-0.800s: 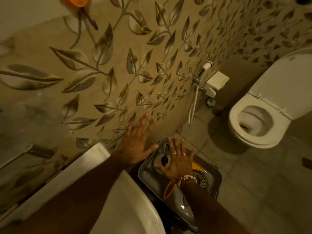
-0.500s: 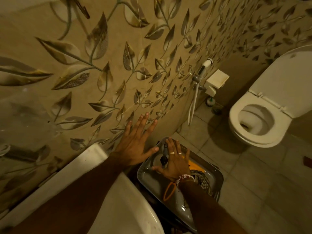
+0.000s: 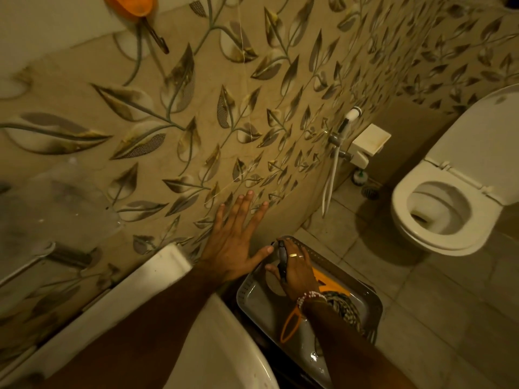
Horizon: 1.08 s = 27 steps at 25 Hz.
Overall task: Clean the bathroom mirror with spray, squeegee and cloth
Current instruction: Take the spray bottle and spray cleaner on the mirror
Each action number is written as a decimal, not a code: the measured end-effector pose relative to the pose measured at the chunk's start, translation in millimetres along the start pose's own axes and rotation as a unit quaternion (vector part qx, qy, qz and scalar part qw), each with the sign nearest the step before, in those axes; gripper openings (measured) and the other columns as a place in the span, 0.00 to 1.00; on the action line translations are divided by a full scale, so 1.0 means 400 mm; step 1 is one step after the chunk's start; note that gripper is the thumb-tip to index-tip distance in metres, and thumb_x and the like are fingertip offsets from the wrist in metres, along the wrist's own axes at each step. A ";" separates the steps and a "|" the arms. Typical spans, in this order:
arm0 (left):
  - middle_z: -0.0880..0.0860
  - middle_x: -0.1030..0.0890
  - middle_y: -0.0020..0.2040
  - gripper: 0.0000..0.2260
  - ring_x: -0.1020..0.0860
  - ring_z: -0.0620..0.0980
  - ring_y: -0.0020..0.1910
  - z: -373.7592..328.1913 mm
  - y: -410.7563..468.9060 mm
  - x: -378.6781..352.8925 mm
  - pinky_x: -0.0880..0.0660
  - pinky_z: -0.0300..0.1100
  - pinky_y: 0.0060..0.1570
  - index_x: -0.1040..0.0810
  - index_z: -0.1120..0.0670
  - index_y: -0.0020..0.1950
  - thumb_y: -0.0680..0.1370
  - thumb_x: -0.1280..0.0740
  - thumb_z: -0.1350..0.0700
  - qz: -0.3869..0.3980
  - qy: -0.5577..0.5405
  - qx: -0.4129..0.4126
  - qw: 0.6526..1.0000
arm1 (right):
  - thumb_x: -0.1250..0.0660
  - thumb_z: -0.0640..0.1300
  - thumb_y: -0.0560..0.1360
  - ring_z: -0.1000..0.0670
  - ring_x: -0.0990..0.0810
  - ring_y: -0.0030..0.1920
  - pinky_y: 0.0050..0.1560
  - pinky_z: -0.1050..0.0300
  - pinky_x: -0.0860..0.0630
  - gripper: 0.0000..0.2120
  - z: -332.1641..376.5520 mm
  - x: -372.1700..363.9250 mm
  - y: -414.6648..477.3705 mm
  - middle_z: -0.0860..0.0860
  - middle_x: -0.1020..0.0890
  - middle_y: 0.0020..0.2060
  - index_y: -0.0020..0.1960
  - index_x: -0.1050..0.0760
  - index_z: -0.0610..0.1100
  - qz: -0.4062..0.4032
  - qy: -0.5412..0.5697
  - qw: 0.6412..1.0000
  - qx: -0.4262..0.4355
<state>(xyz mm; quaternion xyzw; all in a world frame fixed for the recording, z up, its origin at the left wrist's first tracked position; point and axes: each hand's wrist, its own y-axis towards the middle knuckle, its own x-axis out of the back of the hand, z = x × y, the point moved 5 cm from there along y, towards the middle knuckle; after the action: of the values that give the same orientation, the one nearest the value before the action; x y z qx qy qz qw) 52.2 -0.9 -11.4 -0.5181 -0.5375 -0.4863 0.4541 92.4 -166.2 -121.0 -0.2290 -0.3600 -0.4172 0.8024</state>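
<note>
My right hand (image 3: 297, 273) reaches down into a grey tray (image 3: 362, 293) that sits low beside the basin. Its fingers curl around the black trigger head of a spray bottle (image 3: 281, 256) standing in the tray's far corner; the bottle's pale body shows just under the palm. An orange squeegee (image 3: 290, 325) lies in the tray under my wrist, with a dark patterned cloth (image 3: 345, 307) beside it. My left hand (image 3: 236, 242) rests flat on the leaf-patterned wall tiles with its fingers spread and holds nothing.
A white basin (image 3: 224, 346) lies under my left forearm. To the right stands an open toilet (image 3: 438, 214), and a bidet sprayer (image 3: 348, 119) and a white box hang on the wall. A hazy glass shelf (image 3: 42, 209) juts out at the left. An orange object (image 3: 129, 7) hangs at the top.
My right hand's fingers have drawn in from spread to curled around the spray bottle's head. My left hand stays flat on the wall. The view has tilted slightly.
</note>
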 end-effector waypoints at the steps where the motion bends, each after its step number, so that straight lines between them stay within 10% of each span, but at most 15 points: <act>1: 0.54 0.66 0.85 0.42 0.64 0.55 0.84 -0.003 -0.002 0.014 0.57 0.66 0.80 0.63 0.43 0.85 0.79 0.49 0.27 -0.019 0.006 0.004 1.000 | 0.35 0.64 0.75 0.46 0.30 0.72 0.75 0.40 0.40 0.36 0.013 0.021 -0.001 0.49 0.27 0.71 0.76 0.37 0.45 -0.014 0.013 1.000 0.001; 10: 0.57 0.59 0.86 0.41 0.58 0.58 0.85 -0.110 0.061 0.279 0.59 0.68 0.78 0.55 0.46 0.86 0.79 0.45 0.29 -0.159 0.058 0.033 0.985 | 0.45 0.75 0.72 0.48 0.23 0.60 0.60 0.56 0.28 0.40 0.179 0.336 0.016 0.52 0.22 0.58 0.74 0.34 0.50 -0.081 0.106 0.991 0.031; 16: 0.55 0.58 0.86 0.39 0.59 0.57 0.85 -0.176 0.095 0.579 0.58 0.68 0.78 0.55 0.44 0.86 0.80 0.48 0.29 -0.234 0.090 0.028 0.968 | 0.34 0.53 0.79 0.47 0.20 0.54 0.51 0.53 0.23 0.24 0.379 0.642 0.062 0.49 0.20 0.56 0.72 0.31 0.46 -0.129 0.117 0.980 0.092; 27: 0.56 0.60 0.86 0.40 0.60 0.56 0.85 -0.175 -0.017 1.143 0.59 0.68 0.78 0.55 0.45 0.86 0.80 0.49 0.27 -0.364 0.203 0.046 0.908 | 0.37 0.56 0.80 0.57 0.23 0.32 0.30 0.68 0.32 0.10 0.838 1.087 0.012 0.56 0.22 0.35 0.52 0.26 0.49 -0.268 0.175 0.907 0.274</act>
<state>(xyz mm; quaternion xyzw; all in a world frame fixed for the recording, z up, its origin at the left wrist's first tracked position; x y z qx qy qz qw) 20.9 -17.7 449.8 -0.1547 -0.6071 -0.6870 0.3681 137.6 -159.0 426.4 0.1819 -0.3619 -0.5346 0.7417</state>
